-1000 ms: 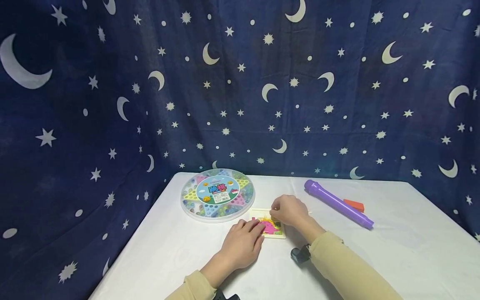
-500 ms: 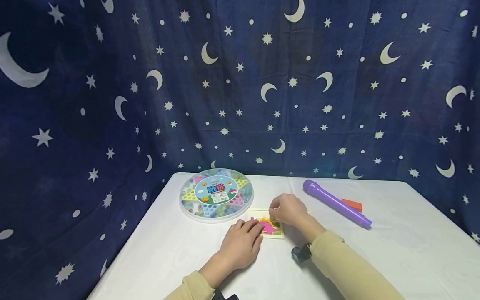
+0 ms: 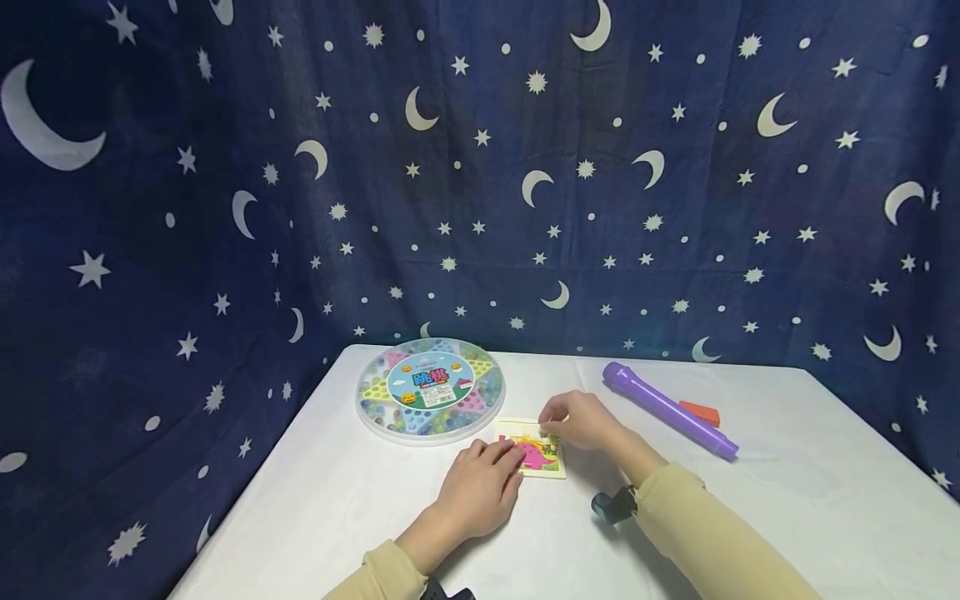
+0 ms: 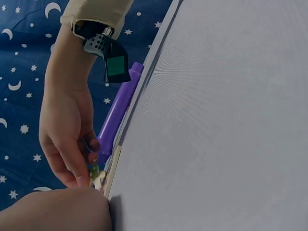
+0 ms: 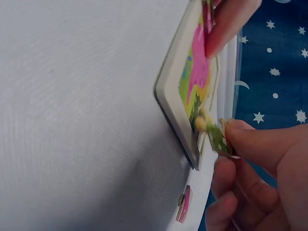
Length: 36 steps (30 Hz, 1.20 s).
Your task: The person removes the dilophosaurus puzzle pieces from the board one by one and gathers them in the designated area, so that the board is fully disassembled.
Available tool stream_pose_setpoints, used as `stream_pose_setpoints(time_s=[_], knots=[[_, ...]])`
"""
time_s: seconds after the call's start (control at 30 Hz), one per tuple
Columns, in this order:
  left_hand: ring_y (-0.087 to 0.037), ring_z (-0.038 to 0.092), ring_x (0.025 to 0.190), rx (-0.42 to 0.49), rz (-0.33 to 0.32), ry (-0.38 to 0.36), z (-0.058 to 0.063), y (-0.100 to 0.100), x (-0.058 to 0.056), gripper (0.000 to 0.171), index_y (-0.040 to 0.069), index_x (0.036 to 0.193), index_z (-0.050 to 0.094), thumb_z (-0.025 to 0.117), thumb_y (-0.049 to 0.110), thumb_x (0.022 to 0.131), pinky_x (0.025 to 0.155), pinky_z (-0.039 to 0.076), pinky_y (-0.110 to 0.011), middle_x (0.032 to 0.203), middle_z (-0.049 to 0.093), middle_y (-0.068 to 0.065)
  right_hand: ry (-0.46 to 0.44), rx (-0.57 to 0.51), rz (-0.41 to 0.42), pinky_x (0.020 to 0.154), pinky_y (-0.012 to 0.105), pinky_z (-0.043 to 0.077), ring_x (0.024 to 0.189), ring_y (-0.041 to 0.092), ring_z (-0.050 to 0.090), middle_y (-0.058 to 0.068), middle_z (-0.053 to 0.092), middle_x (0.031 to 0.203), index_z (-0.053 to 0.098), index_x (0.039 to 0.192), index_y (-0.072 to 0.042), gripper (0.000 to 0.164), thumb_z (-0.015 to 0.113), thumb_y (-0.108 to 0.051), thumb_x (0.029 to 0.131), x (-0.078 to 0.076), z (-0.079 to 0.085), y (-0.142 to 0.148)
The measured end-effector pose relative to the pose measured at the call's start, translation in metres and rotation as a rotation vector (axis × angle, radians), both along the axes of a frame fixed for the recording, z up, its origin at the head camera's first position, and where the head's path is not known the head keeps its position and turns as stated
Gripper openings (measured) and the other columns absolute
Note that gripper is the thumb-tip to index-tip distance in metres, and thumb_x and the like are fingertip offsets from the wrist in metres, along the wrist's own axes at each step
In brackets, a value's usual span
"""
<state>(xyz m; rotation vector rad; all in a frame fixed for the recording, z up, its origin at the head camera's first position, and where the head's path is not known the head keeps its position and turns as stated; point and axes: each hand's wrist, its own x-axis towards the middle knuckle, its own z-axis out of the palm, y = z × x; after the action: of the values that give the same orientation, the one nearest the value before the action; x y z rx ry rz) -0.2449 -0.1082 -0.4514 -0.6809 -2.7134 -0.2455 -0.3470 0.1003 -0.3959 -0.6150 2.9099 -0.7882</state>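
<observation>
Puzzle board, a small flat square with a pale wooden frame and a pink dinosaur picture, is lying on the white table just in front of the round game box; the left hand is resting on the near left edge of this board, its fingers nearly straight and pressing it down, holding nothing; the right hand is at the far right corner of the board, and its thumb and forefinger are pinching a small green puzzle piece, so this grip is closed to a narrow pinch on the piece; the piece is hanging just beside the edge of the board, touching it or almost touching, I cannot tell which.

Judging from these views, the piece is very light, thin and stiff, with smooth painted faces; it is probably slipping easily, so it is better taken by its two thin edges with the fingertips, not by the flat faces; the board is also light and stiff and is likely sliding on the cloth unless a hand is pressing it; another small pink piece is lying on the table near the board; a purple torch and an orange block are lying to the right of the board, well apart from it.
</observation>
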Motion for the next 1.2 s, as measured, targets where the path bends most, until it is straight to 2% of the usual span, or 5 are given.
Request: stream_pose_setpoints(time_s=[0.17,0.37,0.8,1.03,1.2], knots=[[-0.023,0.055,0.117,0.018,-0.004,0.004,-0.001,-0.001,0.001,0.042,0.018,0.144,0.061,0.051,0.034,0.106,0.097,0.046,-0.043,0.140,0.061,-0.004,-0.031,-0.075,-0.041,0.069,0.036,0.052,0.073,0.016,0.060,-0.002,0.068,0.081,0.077,0.094,-0.014,0.011,0.075,-0.025,0.095,0.000,-0.002,0.007],[-0.024,0.055,0.115,0.047,0.000,0.025,-0.003,-0.003,0.003,0.041,0.017,0.141,0.062,0.053,0.032,0.105,0.096,0.046,-0.044,0.138,0.062,-0.006,-0.053,-0.109,-0.083,0.055,0.031,0.045,0.060,0.018,0.057,0.004,0.065,0.070,0.074,0.085,-0.014,0.024,0.072,-0.035,0.097,-0.002,-0.002,0.016],[-0.025,0.055,0.117,0.075,-0.012,0.016,-0.006,-0.003,0.003,0.040,0.017,0.141,0.062,0.052,0.032,0.105,0.098,0.045,-0.046,0.140,0.061,-0.007,-0.021,-0.314,-0.162,0.057,0.031,0.055,0.059,0.016,0.067,0.005,0.071,0.078,0.076,0.098,-0.005,0.013,0.072,-0.017,0.097,-0.004,-0.005,0.037],[-0.025,0.056,0.115,0.077,-0.023,0.045,-0.005,-0.002,0.002,0.040,0.017,0.140,0.063,0.055,0.032,0.104,0.096,0.046,-0.045,0.138,0.062,-0.007,-0.062,-0.314,-0.178,0.062,0.030,0.058,0.066,0.016,0.070,0.004,0.072,0.083,0.077,0.106,-0.002,0.018,0.074,-0.016,0.095,-0.006,-0.005,0.046],[-0.025,0.054,0.118,0.070,-0.015,0.010,-0.003,-0.001,0.001,0.041,0.018,0.142,0.062,0.053,0.032,0.105,0.098,0.045,-0.045,0.140,0.061,-0.006,-0.061,-0.283,-0.172,0.065,0.031,0.057,0.070,0.017,0.070,0.008,0.074,0.091,0.077,0.111,-0.003,0.020,0.074,-0.013,0.095,-0.008,-0.004,0.055]])
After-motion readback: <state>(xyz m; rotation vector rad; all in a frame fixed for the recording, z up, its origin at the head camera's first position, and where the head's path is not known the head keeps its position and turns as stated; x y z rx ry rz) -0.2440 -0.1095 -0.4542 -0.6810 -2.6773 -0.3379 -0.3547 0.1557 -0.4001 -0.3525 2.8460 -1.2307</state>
